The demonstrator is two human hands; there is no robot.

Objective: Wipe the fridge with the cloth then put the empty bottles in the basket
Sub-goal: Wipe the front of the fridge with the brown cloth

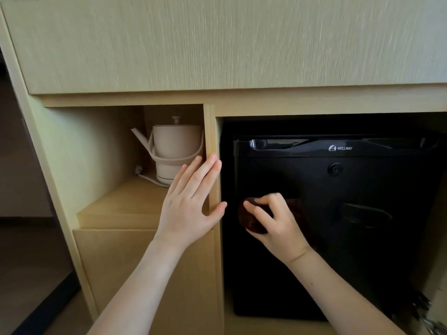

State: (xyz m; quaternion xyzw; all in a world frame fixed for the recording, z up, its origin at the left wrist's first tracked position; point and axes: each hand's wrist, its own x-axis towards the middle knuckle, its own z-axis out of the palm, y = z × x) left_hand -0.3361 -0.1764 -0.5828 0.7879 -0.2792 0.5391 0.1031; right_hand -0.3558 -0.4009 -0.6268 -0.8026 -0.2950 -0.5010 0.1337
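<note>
Pale wood forms the cabinet that holds everything here. Two hands reach in from its lower edge. The left hand lies flat, fingers straight and close together, on the upright divider between the two bays, with its thumb over the divider's right edge. The right hand, just beside it, curls its fingers round one dark red-brown cloth. It presses the cloth to the door of one black fridge, near the door's left edge and about halfway up. The fridge fills the right bay. In the left bay, at the back right corner of the shelf, stands one beige kettle. Its white cord lies beside it.
</note>
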